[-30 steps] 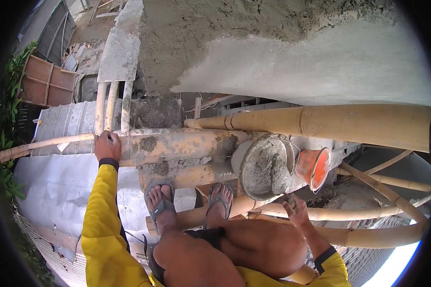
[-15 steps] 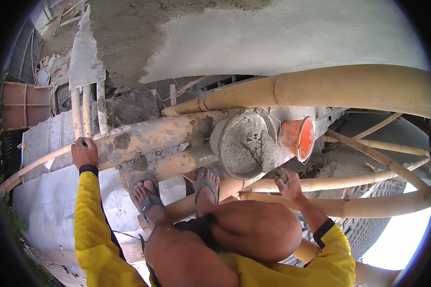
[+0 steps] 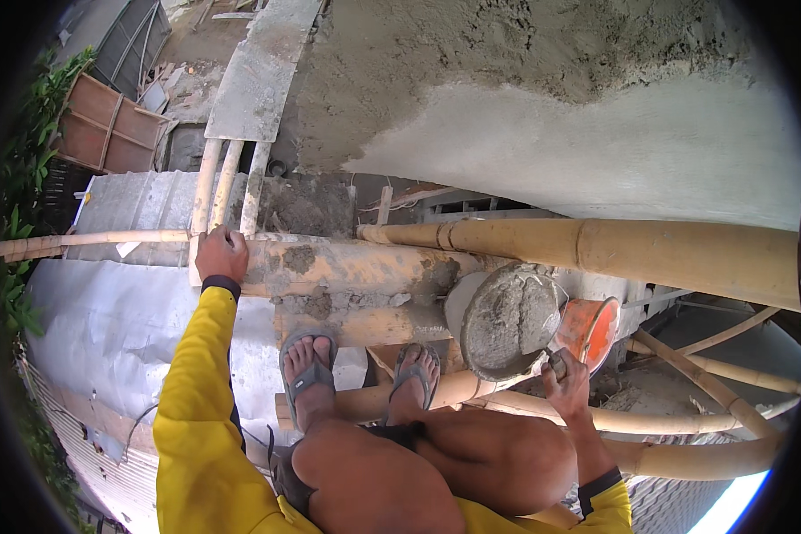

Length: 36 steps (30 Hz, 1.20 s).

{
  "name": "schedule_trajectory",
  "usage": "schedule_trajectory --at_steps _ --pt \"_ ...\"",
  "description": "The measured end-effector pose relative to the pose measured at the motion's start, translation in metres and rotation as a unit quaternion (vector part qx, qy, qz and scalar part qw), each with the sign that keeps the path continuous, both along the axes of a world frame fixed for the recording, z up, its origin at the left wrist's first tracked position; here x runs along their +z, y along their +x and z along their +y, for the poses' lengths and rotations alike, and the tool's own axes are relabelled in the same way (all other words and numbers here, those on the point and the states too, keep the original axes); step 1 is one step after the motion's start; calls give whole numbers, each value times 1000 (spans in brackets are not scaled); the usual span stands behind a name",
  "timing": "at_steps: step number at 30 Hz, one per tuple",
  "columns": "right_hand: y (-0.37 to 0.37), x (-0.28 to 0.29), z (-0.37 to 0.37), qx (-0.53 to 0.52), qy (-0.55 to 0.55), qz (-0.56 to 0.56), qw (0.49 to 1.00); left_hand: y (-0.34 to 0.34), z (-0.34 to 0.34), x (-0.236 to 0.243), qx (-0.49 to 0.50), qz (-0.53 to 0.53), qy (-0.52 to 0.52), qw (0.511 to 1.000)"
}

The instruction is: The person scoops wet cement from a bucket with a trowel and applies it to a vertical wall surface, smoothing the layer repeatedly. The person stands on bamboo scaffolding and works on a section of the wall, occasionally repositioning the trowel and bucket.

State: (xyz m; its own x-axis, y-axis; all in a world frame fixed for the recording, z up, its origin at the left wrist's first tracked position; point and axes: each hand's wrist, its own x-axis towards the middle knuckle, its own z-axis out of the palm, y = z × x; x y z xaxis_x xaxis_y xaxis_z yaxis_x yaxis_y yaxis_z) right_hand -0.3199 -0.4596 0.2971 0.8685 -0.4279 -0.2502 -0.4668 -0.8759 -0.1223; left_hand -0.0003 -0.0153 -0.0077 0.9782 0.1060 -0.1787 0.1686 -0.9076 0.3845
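Observation:
My left hand (image 3: 222,255) is closed round a bamboo pole (image 3: 125,238) at the left, beside the ends of upright bamboo pieces. At the right, my right hand (image 3: 566,384) is closed on a grey-handled tool, apparently a trowel (image 3: 556,363), at the near rim of a mortar bucket (image 3: 458,307). Its blade is hard to make out against the grey mortar (image 3: 516,316). An orange bucket (image 3: 587,329) stands just right of the mortar bucket, close to my right hand.
My sandalled feet (image 3: 311,383) rest on bamboo scaffold poles (image 3: 356,405). A thick bamboo pole (image 3: 667,256) runs before the partly plastered wall (image 3: 596,151). Metal sheeting (image 3: 125,307) lies below at left. Crossed bamboo poles (image 3: 703,374) stand at right.
The view has turned, so the scene sits lower and further right. My right hand has come up to the mortar bucket's rim. My left hand keeps its grip on the bamboo pole.

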Motion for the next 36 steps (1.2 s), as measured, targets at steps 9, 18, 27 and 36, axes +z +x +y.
schedule_trajectory --at_steps 9,18,27,36 --pt "142 37 64 166 135 -30 976 -1 0 6 -9 -6 -11 1000" --pt "263 45 87 207 568 437 666 -1 2 3 1 -12 -2 1000" --pt "246 143 60 131 28 -138 981 -2 2 2 -16 -25 -13 999" --pt "113 97 51 72 -68 45 994 0 4 -2 -11 -10 -25 1000"
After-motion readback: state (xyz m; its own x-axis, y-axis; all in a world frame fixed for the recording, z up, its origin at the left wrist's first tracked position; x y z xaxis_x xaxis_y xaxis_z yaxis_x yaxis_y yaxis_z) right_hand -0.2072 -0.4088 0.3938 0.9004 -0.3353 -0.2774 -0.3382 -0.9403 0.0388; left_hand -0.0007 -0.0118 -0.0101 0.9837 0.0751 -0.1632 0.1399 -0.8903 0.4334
